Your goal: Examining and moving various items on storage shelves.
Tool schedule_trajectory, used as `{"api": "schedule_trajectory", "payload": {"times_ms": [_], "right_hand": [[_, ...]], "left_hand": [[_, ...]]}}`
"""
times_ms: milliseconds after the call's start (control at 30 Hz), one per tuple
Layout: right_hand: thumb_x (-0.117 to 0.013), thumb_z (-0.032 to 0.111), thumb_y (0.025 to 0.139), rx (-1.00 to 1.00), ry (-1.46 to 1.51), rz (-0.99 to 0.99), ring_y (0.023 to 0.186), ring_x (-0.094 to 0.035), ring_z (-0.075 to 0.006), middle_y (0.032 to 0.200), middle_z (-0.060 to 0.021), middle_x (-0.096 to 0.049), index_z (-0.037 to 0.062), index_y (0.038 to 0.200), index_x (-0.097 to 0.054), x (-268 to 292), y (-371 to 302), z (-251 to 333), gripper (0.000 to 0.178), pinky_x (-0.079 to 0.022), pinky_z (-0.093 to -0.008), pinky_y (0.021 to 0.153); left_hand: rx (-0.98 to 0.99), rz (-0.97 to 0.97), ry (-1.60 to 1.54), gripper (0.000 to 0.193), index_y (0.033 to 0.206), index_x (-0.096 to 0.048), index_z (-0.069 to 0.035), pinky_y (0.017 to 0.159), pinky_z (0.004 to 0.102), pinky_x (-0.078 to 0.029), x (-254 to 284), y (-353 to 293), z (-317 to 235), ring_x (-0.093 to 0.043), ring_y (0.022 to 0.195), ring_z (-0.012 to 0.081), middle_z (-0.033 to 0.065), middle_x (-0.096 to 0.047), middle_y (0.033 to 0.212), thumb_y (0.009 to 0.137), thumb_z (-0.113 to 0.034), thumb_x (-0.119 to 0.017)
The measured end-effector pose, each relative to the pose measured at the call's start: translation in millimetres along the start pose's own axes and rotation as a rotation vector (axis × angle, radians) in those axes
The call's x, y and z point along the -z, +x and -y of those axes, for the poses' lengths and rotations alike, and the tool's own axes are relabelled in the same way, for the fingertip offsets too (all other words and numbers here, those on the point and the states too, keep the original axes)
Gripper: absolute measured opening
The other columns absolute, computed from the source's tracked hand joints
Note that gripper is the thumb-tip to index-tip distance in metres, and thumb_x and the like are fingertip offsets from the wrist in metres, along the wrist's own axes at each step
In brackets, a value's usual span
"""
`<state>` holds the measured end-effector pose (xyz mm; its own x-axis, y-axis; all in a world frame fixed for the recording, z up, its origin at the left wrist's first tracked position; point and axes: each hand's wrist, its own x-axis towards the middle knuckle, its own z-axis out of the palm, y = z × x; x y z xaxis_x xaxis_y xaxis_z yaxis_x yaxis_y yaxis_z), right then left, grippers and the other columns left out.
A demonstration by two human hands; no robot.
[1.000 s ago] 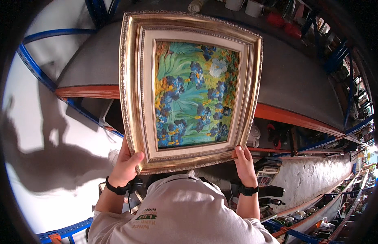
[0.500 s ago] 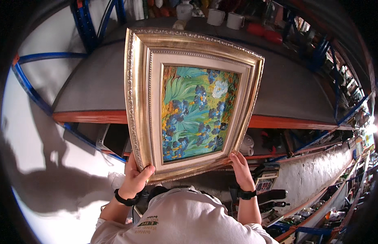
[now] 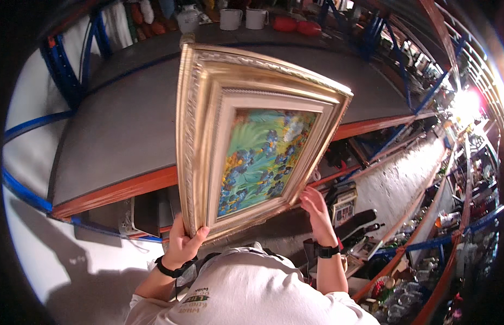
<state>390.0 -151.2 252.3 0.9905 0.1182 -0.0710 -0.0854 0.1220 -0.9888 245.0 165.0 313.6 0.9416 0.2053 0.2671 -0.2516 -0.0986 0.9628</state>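
A framed painting [image 3: 252,141] in a wide gilt frame is held up in front of a grey shelf [image 3: 122,135], tilted so its right side is turned away. The lower left corner is clamped by the left hand [image 3: 182,245], thumb on the front of the frame. The right hand [image 3: 316,208] is laid with its fingers spread against the lower right edge. A black band is worn on each wrist. 2 white mugs [image 3: 242,18] are set at the far edge of the shelf.
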Motion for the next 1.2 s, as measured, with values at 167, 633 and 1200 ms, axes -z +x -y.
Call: {"api": "schedule_trajectory", "payload": {"times_ms": [167, 633, 1200], "right_hand": [[-0.035, 0.039, 0.096, 0.282, 0.375, -0.044, 0.087, -0.059, -0.0210, 0.093, -0.0109, -0.061, 0.0015, 0.101, -0.053, 20, -60, 75, 0.042, -0.046, -0.0359, 0.078], [-0.049, 0.042, 0.090, -0.378, 0.366, -0.474, 0.076, -0.063, -0.0154, 0.086, -0.0053, -0.065, 0.0038, 0.112, -0.057, 3, -192, 86, 0.044, -0.050, -0.0295, 0.070], [-0.061, -0.001, 0.082, -0.308, -0.481, -0.368, 0.095, -0.055, -0.0127, 0.105, -0.0057, -0.058, 0.0073, 0.132, -0.040, 151, -258, -24, 0.055, -0.044, -0.0269, 0.085]], "left_hand": [[-0.038, 0.306, 0.417, 0.035, 0.112, -0.045, -0.001, 0.076, 0.0320, -0.048, 26, -1, 13, -0.060, 0.088, 0.0204, 0.0150, -0.060, 0.103, 0.084, -0.014, -0.061], [-0.901, 0.798, 0.521, 0.029, 0.111, -0.053, -0.016, 0.082, 0.0405, -0.053, 16, 8, 76, -0.059, 0.104, 0.0287, 0.0124, -0.057, 0.116, 0.083, -0.012, -0.057], [-0.872, 1.018, 0.395, 0.031, 0.112, -0.052, -0.011, 0.081, 0.0379, -0.052, -79, -12, 109, -0.062, 0.097, 0.0281, 0.0151, -0.060, 0.107, 0.082, -0.007, -0.054]]}}
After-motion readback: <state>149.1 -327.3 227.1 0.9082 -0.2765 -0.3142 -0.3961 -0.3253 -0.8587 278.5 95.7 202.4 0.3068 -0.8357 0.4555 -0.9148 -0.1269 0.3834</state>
